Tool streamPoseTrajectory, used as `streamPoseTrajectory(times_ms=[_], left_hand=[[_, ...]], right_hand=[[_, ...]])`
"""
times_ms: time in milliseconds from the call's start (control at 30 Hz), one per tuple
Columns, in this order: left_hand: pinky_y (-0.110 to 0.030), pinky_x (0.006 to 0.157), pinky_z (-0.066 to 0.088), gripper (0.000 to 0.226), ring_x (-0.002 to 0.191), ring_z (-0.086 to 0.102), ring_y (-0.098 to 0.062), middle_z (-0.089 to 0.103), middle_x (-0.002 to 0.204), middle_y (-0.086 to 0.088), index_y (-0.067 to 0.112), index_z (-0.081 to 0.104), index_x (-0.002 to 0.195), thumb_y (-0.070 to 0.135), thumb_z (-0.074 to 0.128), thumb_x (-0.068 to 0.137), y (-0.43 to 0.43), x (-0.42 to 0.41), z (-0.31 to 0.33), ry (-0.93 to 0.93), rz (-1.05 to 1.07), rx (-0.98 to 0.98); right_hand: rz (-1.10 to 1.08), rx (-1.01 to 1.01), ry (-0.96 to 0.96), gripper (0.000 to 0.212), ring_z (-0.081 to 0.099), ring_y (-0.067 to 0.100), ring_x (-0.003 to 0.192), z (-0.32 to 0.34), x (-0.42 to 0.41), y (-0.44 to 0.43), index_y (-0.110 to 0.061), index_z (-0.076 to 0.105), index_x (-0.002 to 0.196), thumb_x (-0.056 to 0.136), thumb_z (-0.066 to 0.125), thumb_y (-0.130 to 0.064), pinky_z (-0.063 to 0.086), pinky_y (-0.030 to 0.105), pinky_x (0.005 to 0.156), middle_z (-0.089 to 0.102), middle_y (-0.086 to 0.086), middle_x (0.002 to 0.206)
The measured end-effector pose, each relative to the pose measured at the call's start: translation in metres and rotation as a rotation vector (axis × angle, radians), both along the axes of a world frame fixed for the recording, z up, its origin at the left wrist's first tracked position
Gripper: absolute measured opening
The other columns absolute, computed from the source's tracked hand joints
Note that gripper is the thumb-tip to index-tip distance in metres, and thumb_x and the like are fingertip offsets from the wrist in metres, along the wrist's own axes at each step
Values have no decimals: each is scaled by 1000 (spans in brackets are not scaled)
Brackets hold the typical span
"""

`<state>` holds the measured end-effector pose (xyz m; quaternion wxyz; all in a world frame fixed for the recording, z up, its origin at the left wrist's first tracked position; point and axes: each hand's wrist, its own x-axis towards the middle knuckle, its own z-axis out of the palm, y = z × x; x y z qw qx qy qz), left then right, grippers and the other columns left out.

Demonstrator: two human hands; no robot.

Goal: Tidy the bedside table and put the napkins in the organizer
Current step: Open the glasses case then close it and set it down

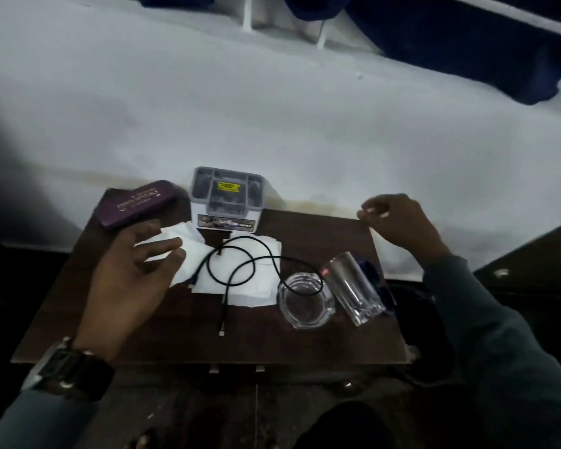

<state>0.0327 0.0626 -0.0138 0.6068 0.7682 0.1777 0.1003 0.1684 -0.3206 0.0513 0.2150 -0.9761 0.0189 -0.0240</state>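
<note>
White napkins [246, 280] lie spread on the dark wooden bedside table [143, 335], in front of a grey-and-white organizer [226, 197] with open compartments. A black cable [240, 270] loops over the napkins, one end running into a glass ashtray [305, 303]. My left hand [133, 270] hovers over the left napkin [175, 241], fingers apart, fingertips touching or just above it. My right hand [395, 222] is raised over the table's far right corner, fingers loosely curled, holding nothing that I can make out.
A purple spectacle case [133, 204] lies at the table's far left corner. A clear drinking glass [353, 286] lies on its side beside the ashtray, with a dark blue object [373, 273] behind it. A white bedsheet [272, 108] fills the space beyond the table.
</note>
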Motion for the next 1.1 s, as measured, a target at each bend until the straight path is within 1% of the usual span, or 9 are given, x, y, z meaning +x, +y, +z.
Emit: streamPoseTrajectory(times_ms=[100, 267, 400, 533, 733, 867, 967, 1033, 1100], left_hand=[[-25, 78, 52, 43, 80, 71, 12, 78, 95, 23, 29, 62, 127, 22, 80, 88, -3, -1, 2, 12, -19, 43], [-27, 80, 53, 44, 90, 73, 7, 78, 98, 26, 28, 61, 129, 23, 79, 89, -3, -1, -2, 14, -13, 47], [-25, 77, 54, 41, 87, 74, 5, 80, 95, 18, 32, 62, 124, 21, 80, 88, -3, 0, -4, 18, 34, 74], [-33, 85, 57, 40, 91, 75, -7, 78, 98, 18, 26, 62, 124, 15, 80, 89, -6, 1, 0, 11, 50, 67], [-14, 67, 53, 40, 77, 72, 7, 79, 93, 23, 32, 63, 126, 23, 78, 90, -3, -4, 4, 16, 58, 55], [-29, 79, 59, 40, 81, 71, 7, 79, 98, 21, 32, 62, 126, 22, 77, 90, 1, -3, 4, 24, 72, 47], [-39, 103, 54, 51, 117, 68, -8, 73, 127, 11, 28, 58, 138, 24, 76, 90, 3, -7, 5, -1, 49, 276], [-45, 119, 38, 64, 143, 49, -23, 57, 152, -1, 22, 52, 147, 28, 75, 88, 2, -8, 6, -21, 35, 580], [-47, 126, 23, 74, 156, 29, -28, 40, 165, -5, 18, 44, 154, 32, 75, 88, 4, -6, 11, 0, 45, 654]], right_hand=[[-53, -12, 342, 30, 65, 17, 74, -20, -8, -37, -16, 77, 107, 84, 83, -35, 52, 29, 69, 77, 11, 103], [-44, -66, 543, 41, 73, 29, 95, -56, -18, -52, -18, 70, 114, 81, 87, -36, 64, 41, 71, 72, 10, 110], [-24, -145, 498, 36, 72, 25, 91, -73, -17, -57, -19, 76, 102, 73, 92, -36, 62, 42, 79, 74, 8, 101], [-50, -166, 501, 28, 71, 21, 80, -80, -12, -62, -25, 75, 86, 68, 93, -37, 57, 33, 68, 73, 5, 89], [-138, -121, 452, 10, 73, 24, 59, -71, -7, -59, -16, 79, 71, 74, 87, -21, 53, 26, 47, 74, 6, 61], [-163, 6, 311, 15, 69, 28, 69, -32, 2, -37, -13, 77, 89, 82, 84, -25, 59, 44, 74, 73, 12, 75], [-68, 70, 81, 22, 71, 24, 72, 7, 5, 19, -31, 67, 97, 82, 81, -39, 58, 38, 73, 76, 4, 92], [81, 187, -15, 17, 74, 21, 73, 25, 7, 74, -39, 64, 99, 87, 74, -48, 58, 36, 69, 75, -3, 94], [261, 439, 51, 16, 75, 19, 69, 30, 14, 135, -46, 63, 106, 95, 71, -39, 65, 43, 69, 71, 0, 102]])
